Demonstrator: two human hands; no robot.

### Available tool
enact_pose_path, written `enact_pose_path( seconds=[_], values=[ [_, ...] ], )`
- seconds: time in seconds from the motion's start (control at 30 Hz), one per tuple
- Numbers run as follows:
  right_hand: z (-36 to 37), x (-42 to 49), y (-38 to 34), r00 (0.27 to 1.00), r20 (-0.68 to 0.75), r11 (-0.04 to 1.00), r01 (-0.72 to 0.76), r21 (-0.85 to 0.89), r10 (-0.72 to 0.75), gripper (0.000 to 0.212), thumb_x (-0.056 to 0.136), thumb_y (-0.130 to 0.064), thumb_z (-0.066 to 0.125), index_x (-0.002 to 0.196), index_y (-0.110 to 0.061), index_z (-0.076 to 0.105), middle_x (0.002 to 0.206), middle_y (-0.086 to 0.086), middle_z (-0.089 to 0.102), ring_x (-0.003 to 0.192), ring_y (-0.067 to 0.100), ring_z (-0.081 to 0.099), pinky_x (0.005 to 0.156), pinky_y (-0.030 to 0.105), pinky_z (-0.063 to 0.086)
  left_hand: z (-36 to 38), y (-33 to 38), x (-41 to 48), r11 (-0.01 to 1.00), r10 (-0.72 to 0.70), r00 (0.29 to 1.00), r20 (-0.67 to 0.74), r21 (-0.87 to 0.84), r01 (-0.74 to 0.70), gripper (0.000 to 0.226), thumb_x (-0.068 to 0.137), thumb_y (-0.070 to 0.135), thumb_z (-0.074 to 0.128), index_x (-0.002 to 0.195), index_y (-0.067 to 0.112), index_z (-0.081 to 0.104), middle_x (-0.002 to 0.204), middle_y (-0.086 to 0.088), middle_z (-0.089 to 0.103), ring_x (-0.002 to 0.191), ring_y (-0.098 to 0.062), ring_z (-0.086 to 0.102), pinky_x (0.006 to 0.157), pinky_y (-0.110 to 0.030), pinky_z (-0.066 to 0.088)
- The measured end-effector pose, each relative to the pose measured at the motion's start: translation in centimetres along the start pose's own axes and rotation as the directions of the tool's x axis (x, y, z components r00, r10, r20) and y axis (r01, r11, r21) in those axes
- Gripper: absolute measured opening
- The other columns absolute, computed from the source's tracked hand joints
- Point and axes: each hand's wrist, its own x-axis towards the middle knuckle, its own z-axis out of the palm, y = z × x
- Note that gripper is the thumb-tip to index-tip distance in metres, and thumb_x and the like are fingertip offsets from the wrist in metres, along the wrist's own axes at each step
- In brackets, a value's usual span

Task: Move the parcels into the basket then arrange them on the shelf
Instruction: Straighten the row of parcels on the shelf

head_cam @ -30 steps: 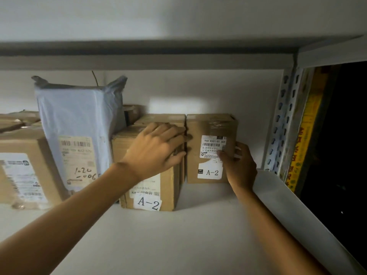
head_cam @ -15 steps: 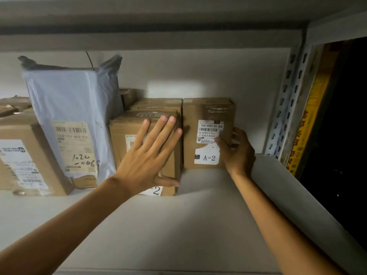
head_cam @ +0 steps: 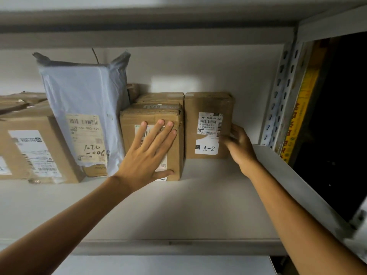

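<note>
Two cardboard parcels stand side by side on the white shelf (head_cam: 178, 211). My left hand (head_cam: 148, 155) lies flat with straight fingers against the front of the middle parcel (head_cam: 174, 139), covering most of its label. My right hand (head_cam: 239, 145) grips the lower right front corner of the right parcel (head_cam: 208, 104), which bears an "A-2" sticker. A grey plastic mailer (head_cam: 85, 108) stands upright to the left, leaning on the middle parcel. The basket is out of view.
A larger cardboard box (head_cam: 29, 143) sits at the far left, with more boxes behind it. Another box (head_cam: 160, 97) stands behind the middle parcel. The perforated shelf upright (head_cam: 278, 92) and a slanted side rail (head_cam: 294, 179) bound the right.
My left hand has gone from lying over the middle parcel's top edge to lying flat on its front. My right hand stays at the right parcel's corner. The camera has pulled back.
</note>
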Motion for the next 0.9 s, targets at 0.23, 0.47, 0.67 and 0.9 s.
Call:
enact_pose_path(
  seconds=[0.23,0.47,0.67,0.9],
  values=[
    [1.8,-5.6,-3.0,0.997,-0.021,0.973,0.067,-0.219,-0.074,0.035,0.093,-0.022,0.063,0.126,-0.013,0.055,0.110,0.000,0.061,0.103,0.018,0.060,0.070,0.016,0.042,-2.0,-2.2,-3.2,0.966,0.063,0.997,0.037,-0.253,-0.051,0.065,0.091,0.036,0.045,0.149,0.010,0.029,0.155,-0.011,0.027,0.143,-0.028,0.023,0.118,-0.046,0.016],
    [7.6,-11.1,-6.6,0.972,-0.012,0.934,0.221,-0.280,-0.234,0.040,0.092,-0.027,0.065,0.130,-0.016,0.055,0.122,0.004,0.062,0.088,0.007,0.060,0.075,0.013,0.046,-3.7,-6.7,-8.4,0.959,0.071,0.997,-0.008,-0.276,-0.070,0.057,0.092,0.035,0.043,0.145,0.014,0.036,0.151,-0.011,0.036,0.142,-0.029,0.026,0.117,-0.049,0.017],
    [12.5,-15.6,-8.3,0.927,-0.104,0.877,0.298,-0.377,-0.359,0.031,0.090,-0.026,0.066,0.118,-0.014,0.059,0.107,0.001,0.064,0.076,0.002,0.058,0.071,0.023,0.051,-4.4,-10.8,-14.8,0.945,-0.026,1.000,0.008,-0.326,0.027,0.059,0.089,0.035,0.044,0.143,0.012,0.041,0.150,-0.011,0.037,0.139,-0.032,0.030,0.116,-0.048,0.019],
    [20.8,-18.2,-10.7,0.872,-0.018,0.777,0.426,-0.464,-0.489,0.029,0.088,-0.031,0.068,0.113,-0.017,0.062,0.111,0.000,0.065,0.089,0.013,0.063,0.076,0.036,0.055,-4.7,-17.4,-23.2,0.905,-0.235,0.967,0.095,-0.343,0.253,0.060,0.089,0.036,0.039,0.144,0.011,0.038,0.151,-0.011,0.034,0.138,-0.031,0.029,0.114,-0.049,0.022]
  ],
)
